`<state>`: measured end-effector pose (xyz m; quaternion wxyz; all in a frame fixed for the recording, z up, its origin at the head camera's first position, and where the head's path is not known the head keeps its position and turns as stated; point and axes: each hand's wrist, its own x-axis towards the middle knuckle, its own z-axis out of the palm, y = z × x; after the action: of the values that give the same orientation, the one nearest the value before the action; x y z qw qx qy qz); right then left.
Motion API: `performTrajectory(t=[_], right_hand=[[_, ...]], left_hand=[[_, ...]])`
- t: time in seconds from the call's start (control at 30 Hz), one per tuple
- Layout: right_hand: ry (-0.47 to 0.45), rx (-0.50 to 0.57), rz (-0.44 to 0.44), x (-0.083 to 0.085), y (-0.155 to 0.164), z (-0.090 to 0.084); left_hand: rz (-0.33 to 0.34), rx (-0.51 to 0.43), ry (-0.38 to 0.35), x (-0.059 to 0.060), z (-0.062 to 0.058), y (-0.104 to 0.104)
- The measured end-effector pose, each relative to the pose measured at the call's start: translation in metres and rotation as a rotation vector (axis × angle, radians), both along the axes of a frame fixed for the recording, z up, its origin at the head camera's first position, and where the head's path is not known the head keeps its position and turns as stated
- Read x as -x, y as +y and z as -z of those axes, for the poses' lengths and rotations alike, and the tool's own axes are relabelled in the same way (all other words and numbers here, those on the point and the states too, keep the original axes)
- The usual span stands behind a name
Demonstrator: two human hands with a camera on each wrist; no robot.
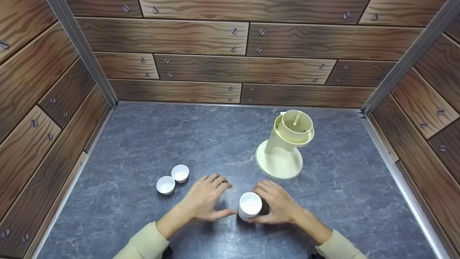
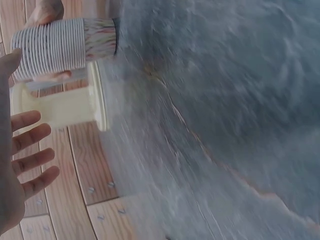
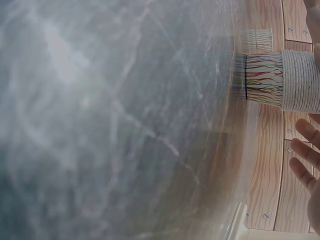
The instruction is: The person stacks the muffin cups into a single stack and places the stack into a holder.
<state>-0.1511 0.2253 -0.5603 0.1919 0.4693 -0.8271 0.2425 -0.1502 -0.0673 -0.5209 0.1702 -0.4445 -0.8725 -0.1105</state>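
A stack of white ribbed paper cups [image 1: 250, 205] with a colourful striped base [image 2: 60, 47] [image 3: 282, 80] stands on the grey stone-look tabletop [image 1: 151, 144], near the front. My right hand [image 1: 267, 205] curls round the stack from the right and holds it. My left hand [image 1: 224, 199] lies just left of the stack with straight, spread fingers [image 2: 30, 150]. Its thumb reaches toward the stack's foot, and whether it touches is unclear. It holds nothing.
A cream plastic cup dispenser [image 1: 284, 151] [image 2: 65, 105] on a round foot stands behind the right hand. Two small white cups [image 1: 165, 185] [image 1: 180, 173] sit side by side to the left of my left hand. Wood-patterned walls [image 1: 230, 68] enclose the table on three sides.
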Motion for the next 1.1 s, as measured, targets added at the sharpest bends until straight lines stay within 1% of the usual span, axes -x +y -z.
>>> performTrajectory(t=[0.13,0.3,0.43,0.6,0.7,0.87,1.1], right_hand=[[0.007,-0.004,0.002,-0.001,0.0,0.0],[0.01,-0.015,0.003,-0.001,0.0,-0.001],[0.006,-0.021,0.007,-0.001,0.0,-0.001],[0.01,-0.023,0.006,0.0,0.0,-0.001],[0.006,-0.02,0.004,0.0,0.0,-0.001],[-0.003,-0.032,0.013,-0.001,-0.001,0.0],[-0.008,-0.043,0.019,-0.001,-0.001,-0.001]], left_hand=[[-0.022,0.003,0.009,0.002,0.0,-0.01],[-0.06,0.008,0.0,0.006,0.002,-0.023],[-0.082,-0.014,0.004,0.012,0.005,-0.034],[-0.095,-0.028,0.029,0.019,0.009,-0.045],[-0.116,-0.024,0.032,0.021,0.01,-0.05],[-0.177,-0.007,0.008,0.022,0.012,-0.058],[-0.258,0.051,-0.046,0.029,0.018,-0.069]])
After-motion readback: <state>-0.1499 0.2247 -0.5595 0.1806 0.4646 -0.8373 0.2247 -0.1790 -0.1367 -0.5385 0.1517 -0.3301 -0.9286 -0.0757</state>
